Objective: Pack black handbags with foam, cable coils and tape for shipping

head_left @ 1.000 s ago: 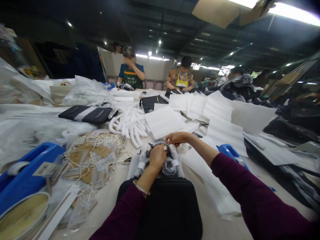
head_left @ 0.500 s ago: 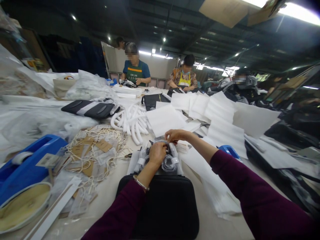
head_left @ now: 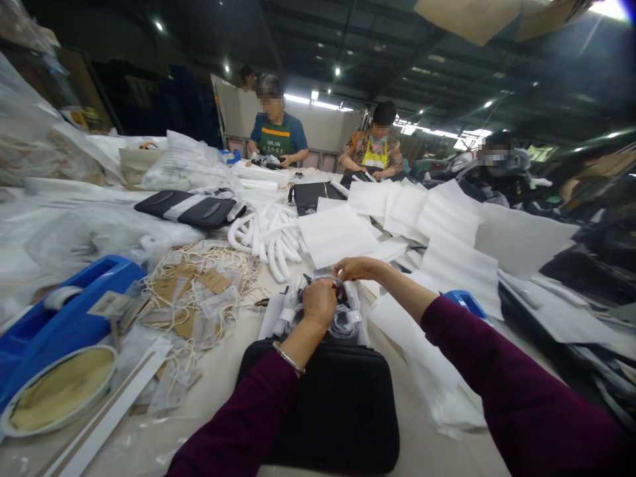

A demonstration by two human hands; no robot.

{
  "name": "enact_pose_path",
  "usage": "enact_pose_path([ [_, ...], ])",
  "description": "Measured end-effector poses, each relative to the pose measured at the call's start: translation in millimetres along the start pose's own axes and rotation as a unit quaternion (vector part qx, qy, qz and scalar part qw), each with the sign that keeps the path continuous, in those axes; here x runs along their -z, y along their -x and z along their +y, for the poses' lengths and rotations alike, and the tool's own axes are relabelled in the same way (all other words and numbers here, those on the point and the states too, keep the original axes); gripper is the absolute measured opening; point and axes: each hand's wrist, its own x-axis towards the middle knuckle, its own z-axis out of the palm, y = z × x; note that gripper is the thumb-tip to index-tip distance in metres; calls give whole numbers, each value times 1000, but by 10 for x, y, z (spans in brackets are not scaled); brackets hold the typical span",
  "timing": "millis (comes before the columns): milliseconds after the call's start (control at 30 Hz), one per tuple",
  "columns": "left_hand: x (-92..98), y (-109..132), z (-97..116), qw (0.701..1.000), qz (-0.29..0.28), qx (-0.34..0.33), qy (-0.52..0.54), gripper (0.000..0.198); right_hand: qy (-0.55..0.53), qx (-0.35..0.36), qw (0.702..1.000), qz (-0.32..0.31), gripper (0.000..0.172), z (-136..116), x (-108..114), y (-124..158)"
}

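A black padded bag lies flat in front of me. At its far end is a bundle of straps wrapped in clear plastic. My left hand is closed in a fist over the top of that bundle, and its own back hides what the fingers grip. Just to its right, my right hand pinches at the bundle's far edge. The bit between its fingertips is too small to name. A dark clip or tool end pokes out beside my left hand.
Left lie corded paper tags, a blue tape dispenser and a round tub. White foam tubes and foam sheets cover the table beyond. Across it two co-workers handle items.
The whole view has shifted slightly, so things sit a little further right. Both hands stay at the bundle; my left fist has turned slightly more upright.
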Motion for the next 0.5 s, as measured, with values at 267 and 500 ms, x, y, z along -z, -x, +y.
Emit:
enact_pose_path([
  [267, 10, 48, 45, 999, 16, 25, -46, 27, -14, 50, 999, -12, 17, 71, -16, -36],
  [500, 23, 56, 18, 996, 81, 32, 22, 16, 10, 90, 996, -2, 22, 71, 34, -36],
])
